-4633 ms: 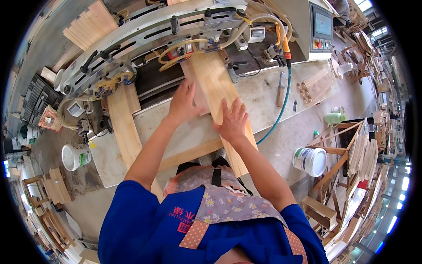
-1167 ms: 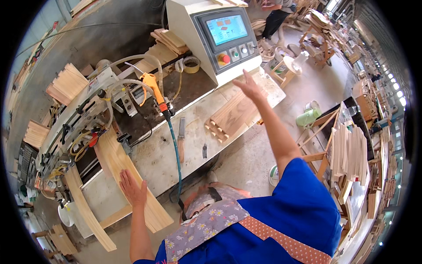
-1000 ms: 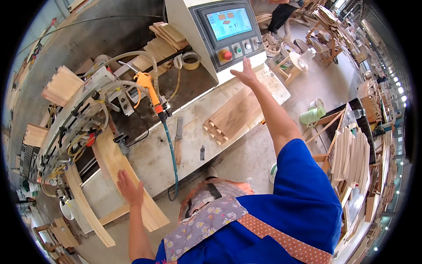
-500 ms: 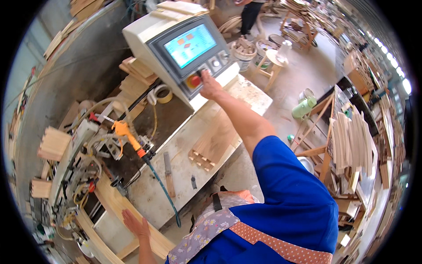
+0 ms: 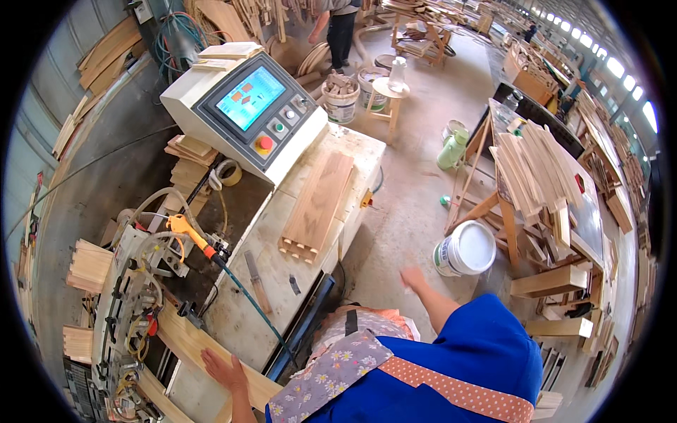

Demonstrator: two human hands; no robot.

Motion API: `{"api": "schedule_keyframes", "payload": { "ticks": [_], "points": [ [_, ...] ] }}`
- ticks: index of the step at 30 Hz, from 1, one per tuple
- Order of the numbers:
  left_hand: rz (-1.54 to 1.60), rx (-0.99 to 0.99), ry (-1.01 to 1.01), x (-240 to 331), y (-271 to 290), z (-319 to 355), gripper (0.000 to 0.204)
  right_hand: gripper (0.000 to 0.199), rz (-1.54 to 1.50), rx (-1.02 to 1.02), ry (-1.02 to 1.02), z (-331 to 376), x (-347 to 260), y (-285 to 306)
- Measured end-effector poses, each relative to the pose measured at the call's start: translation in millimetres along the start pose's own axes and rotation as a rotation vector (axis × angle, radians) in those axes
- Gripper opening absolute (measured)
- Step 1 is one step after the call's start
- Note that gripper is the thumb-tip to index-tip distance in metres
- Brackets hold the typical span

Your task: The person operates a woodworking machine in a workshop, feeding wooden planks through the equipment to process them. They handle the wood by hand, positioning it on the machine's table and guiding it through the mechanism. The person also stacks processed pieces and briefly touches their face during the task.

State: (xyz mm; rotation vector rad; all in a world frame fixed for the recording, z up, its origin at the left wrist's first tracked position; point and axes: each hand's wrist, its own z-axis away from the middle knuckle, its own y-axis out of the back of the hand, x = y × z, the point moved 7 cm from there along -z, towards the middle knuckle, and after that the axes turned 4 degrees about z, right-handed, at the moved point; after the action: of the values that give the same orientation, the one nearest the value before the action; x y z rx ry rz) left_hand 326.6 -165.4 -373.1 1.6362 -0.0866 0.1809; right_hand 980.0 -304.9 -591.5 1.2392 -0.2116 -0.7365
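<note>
My left hand lies with its fingers stretched on a long pale wooden board beside the clamping machine. My right hand hangs over the floor near a white bucket, smeared by motion, so its fingers do not read clearly. On the machine's white top, a control panel has a lit screen and a red button. Nearer to me are stacked wooden pieces with jointed ends, a flat blade with a wooden handle and an orange air gun on a teal hose.
Buckets of wood scraps and a stool stand beyond the panel. Another person is at the far side. On the right, a trestle bench carries thin wood strips. A green flask stands close by.
My right hand has left the control panel's buttons and swung down to the right. My left hand stays on the board. The view has turned rightward.
</note>
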Motion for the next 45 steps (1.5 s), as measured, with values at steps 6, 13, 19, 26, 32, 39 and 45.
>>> {"api": "schedule_keyframes", "payload": {
  "ticks": [6,13,19,26,32,39,45],
  "points": [
    [-0.015,0.044,-0.043,2,2,5,0.075,0.023,-0.291,-0.871,-0.383,339,162,-168],
    [-0.117,0.017,0.019,2,-1,7,0.072,0.022,-0.428,-0.492,-0.329,306,81,-137],
    [-0.068,0.013,-0.069,3,-9,19,0.072,0.021,-0.463,-0.365,-0.185,297,15,-115],
    [-0.046,-0.05,-0.158,18,9,66,0.074,0.021,-0.473,-0.38,-0.24,341,27,-141],
    [-0.086,-0.042,-0.187,19,0,72,0.076,0.02,-0.514,-0.412,-0.35,390,62,-180],
    [-0.064,0.008,-0.19,17,5,74,0.075,0.019,-0.507,-0.51,-0.461,429,89,-219],
    [-0.068,0.016,-0.173,9,9,72,0.074,0.018,-0.5,-0.489,-0.397,383,77,-246]
  ]
}}
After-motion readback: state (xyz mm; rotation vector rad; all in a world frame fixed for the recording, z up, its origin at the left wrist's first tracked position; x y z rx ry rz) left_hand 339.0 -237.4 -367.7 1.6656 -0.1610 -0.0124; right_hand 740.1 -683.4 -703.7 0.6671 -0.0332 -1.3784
